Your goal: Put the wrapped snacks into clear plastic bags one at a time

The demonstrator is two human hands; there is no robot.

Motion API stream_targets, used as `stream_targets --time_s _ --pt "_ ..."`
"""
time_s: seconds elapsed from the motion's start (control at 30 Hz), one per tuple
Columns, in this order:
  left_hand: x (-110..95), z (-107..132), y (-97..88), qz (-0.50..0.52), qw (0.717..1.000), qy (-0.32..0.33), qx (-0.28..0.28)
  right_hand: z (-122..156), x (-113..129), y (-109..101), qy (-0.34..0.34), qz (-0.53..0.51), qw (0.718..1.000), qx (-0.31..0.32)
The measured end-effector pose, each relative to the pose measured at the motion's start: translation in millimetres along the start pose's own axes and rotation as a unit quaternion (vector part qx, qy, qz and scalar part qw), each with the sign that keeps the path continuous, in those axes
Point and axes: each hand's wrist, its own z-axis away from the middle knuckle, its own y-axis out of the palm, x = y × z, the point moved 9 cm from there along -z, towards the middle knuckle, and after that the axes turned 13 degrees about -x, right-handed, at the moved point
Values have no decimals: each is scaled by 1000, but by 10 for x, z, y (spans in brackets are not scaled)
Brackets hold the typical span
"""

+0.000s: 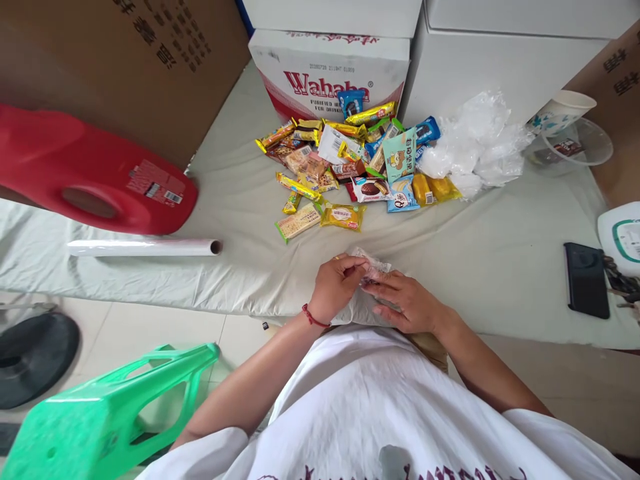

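Observation:
A small clear plastic bag (374, 261) lies crumpled near the front edge of the cloth-covered table. With fingers closed in a pinch, my left hand (334, 285) grips the bag's near side; a red string bracelet circles that wrist. My right hand (407, 300) rests against the bag from the other side, its fingers stretched out and apart. What is inside the bag is mostly covered by my fingers. Just beyond my hands sit a yellow-wrapped cake (343, 217) and a pale wafer packet (300, 222), in front of a pile of wrapped snacks (350, 150).
Crumpled clear bags (480, 147) lie right of the pile, beside a paper cup (565, 110) and a plastic tub (595, 143). A phone (586, 280) is far right. Leftward are a red jug (150, 153) and a white roll (143, 248). A green stool (80, 413) stands on the floor.

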Motion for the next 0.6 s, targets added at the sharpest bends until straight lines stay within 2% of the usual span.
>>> stream_targets --time_s 0.07,0.13,0.2,0.27,0.33,0.37,0.4,0.43,0.5,0.6 --pt "71 5 24 14 1000 -2 -11 78 -31 -44 28 -77 997 -5" --pt "163 1 7 15 999 -9 -36 150 -64 -80 78 -176 981 -25" --pt "242 -7 -25 1 998 -14 -55 216 -175 -118 161 -248 951 -90" --pt "250 -18 -46 -37 997 0 -63 333 -398 -161 278 -265 902 -198" --pt "200 -25 -57 -100 992 19 -72 518 -632 -173 401 -243 834 -291" --pt "173 -26 -56 -135 988 21 -78 605 -719 -164 451 -223 806 -313" --pt "153 -23 -51 -167 982 14 -83 665 -781 -156 489 -197 790 -314" --pt "138 -15 -39 -195 977 2 -85 689 -819 -158 510 -163 790 -297" --pt "115 15 17 -245 966 -21 -75 635 -824 -191 502 -75 830 -231" --pt "74 83 144 -298 954 -32 -35 446 -698 -209 415 45 900 -128"
